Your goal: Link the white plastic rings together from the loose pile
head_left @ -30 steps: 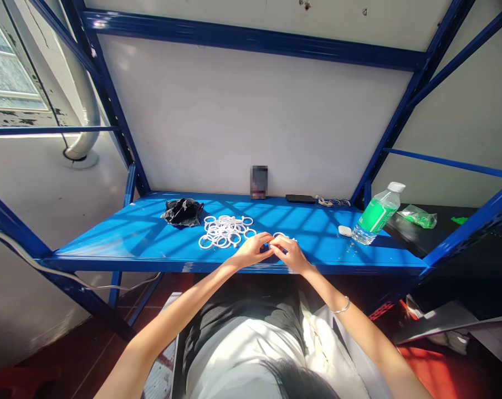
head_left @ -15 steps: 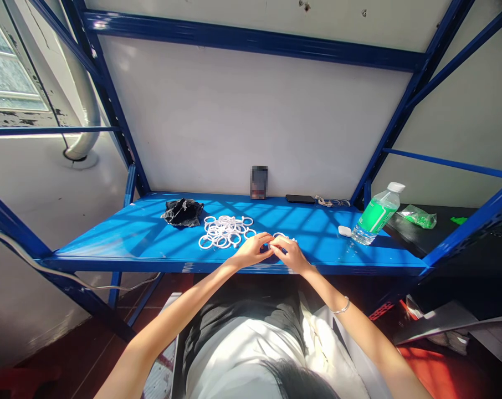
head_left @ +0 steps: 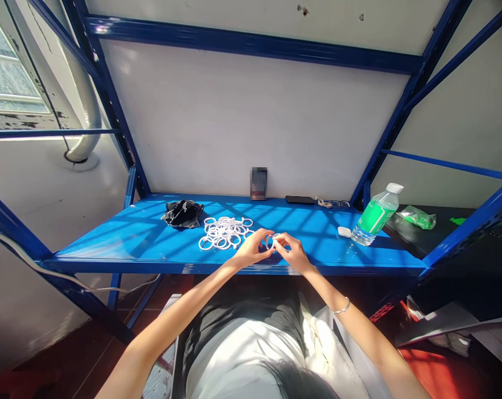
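Between my two hands, just above the front of the blue table, is a white ring. My left hand pinches it from the left with thumb and fingers. From the other side my right hand is closed on it, fingertips bent over its edge. Part of the ring is hidden by the fingers. Left of my hands lies a loose pile of white rings, several of them overlapping. A crumpled black plastic bag sits beyond the pile to the left.
On the right stands a plastic bottle with a green label, beside a small white case. At the back are a black phone, a coiled cable and a blurred upright device. Blue posts frame the table.
The ring has been turned up between my fingertips and now shows as an upright loop. My right fingers have shifted slightly; the pile and other objects stay put.
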### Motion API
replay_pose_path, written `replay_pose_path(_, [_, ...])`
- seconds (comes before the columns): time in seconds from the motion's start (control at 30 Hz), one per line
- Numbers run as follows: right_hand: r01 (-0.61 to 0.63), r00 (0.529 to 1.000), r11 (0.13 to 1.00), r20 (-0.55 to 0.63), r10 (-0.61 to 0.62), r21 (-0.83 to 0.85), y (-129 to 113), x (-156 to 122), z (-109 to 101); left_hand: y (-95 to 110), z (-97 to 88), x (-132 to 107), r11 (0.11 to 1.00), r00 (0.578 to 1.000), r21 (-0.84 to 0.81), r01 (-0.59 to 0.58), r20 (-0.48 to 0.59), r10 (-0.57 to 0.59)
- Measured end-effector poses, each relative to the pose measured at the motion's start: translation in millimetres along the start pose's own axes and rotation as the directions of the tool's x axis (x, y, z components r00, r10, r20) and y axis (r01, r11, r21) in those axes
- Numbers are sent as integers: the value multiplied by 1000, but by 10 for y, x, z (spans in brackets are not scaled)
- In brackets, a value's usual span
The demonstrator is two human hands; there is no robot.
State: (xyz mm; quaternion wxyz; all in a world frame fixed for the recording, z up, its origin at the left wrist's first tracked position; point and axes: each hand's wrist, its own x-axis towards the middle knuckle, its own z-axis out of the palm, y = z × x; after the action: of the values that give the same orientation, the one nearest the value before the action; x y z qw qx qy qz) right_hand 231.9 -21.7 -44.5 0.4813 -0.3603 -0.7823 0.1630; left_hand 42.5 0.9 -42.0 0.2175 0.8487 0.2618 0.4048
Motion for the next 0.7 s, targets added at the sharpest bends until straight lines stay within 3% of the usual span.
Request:
replay_pose_path(0.3, [-63,998,997,-11,63,-47,15,24,2,-65,49,-28,946,977,319,-59,-174,120])
replay_pose_path(0.5, [3,1000,988,28,1,-157,38,28,5,-78,109,-49,842,954,521,-138,-160,255])
replay_pose_path(0.7, [58,997,957,64,-41,-285,13,18,9,-33,100,-42,827,948,538,-162,-148,282])
